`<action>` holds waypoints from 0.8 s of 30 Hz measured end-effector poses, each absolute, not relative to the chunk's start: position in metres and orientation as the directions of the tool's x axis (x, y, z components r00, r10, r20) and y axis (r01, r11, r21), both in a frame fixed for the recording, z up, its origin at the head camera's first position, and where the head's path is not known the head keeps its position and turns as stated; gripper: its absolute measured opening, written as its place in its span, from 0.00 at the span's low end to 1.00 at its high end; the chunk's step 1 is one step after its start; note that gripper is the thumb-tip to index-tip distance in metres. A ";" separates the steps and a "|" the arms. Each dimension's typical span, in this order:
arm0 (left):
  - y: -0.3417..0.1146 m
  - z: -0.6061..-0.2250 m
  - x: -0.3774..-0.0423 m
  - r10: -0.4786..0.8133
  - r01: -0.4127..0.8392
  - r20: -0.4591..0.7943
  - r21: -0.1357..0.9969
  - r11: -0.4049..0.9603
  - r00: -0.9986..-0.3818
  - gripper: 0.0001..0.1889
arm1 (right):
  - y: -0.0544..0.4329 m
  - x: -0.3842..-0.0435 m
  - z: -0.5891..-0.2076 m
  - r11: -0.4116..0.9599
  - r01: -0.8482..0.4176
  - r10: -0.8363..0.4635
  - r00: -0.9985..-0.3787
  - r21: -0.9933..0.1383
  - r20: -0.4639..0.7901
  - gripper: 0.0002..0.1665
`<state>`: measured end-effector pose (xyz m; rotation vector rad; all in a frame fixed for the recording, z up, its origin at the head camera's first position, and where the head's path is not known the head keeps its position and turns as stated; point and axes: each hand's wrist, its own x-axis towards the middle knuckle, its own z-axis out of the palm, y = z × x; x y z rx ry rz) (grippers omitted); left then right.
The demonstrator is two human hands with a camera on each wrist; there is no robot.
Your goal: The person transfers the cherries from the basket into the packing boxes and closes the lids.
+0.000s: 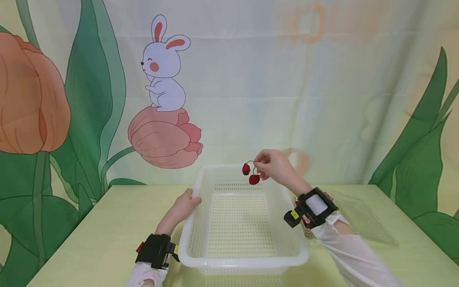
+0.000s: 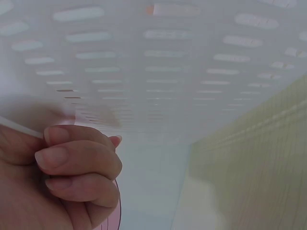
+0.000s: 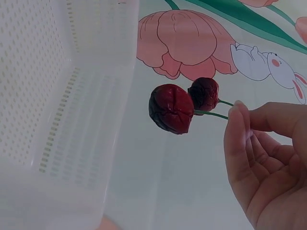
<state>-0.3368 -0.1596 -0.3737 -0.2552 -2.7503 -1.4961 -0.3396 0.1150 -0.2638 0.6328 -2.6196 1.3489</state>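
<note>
My right hand [image 1: 275, 167] pinches the thin green stems of two dark red cherries [image 1: 254, 179] between thumb and fingertips. The pair hangs above the far end of a white perforated plastic basket [image 1: 244, 262]. In the right wrist view both cherries [image 3: 171, 109] look wrinkled and glossy, and the fingers [image 3: 237, 134] hold only the stems. On the basket's left side my left hand [image 1: 184, 206] grips the rim. Its curled fingers [image 2: 81, 160] show against the slotted outer wall in the left wrist view. The basket's floor shows nothing lying on it.
Right of the basket, partly hidden by my right wrist, is a clear package with red items [image 1: 307, 223]. A transparent plastic sheet or bag [image 1: 365, 219] lies on the pale yellow table [image 1: 118, 231]. Behind the table hangs a printed curtain [image 1: 244, 87] with a rabbit and tulips.
</note>
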 end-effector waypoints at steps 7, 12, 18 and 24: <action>-0.160 -0.374 -0.337 0.143 0.139 0.073 0.836 0.531 -0.987 0.17 | 0.123 -0.339 -0.264 0.521 -0.424 -0.286 -0.904 -0.741 0.316 0.07; -0.160 -0.374 -0.336 0.151 0.149 0.082 0.841 0.521 -0.985 0.16 | 0.130 -0.337 -0.265 0.527 -0.424 -0.272 -0.905 -0.737 0.326 0.08; -0.161 -0.375 -0.337 0.152 0.153 0.086 0.845 0.513 -0.985 0.16 | 0.139 -0.334 -0.265 0.553 -0.411 -0.259 -0.912 -0.725 0.320 0.09; -0.161 -0.375 -0.337 0.147 0.150 0.084 0.837 0.527 -0.986 0.16 | 0.148 -0.336 -0.265 0.568 -0.409 -0.241 -0.913 -0.714 0.330 0.08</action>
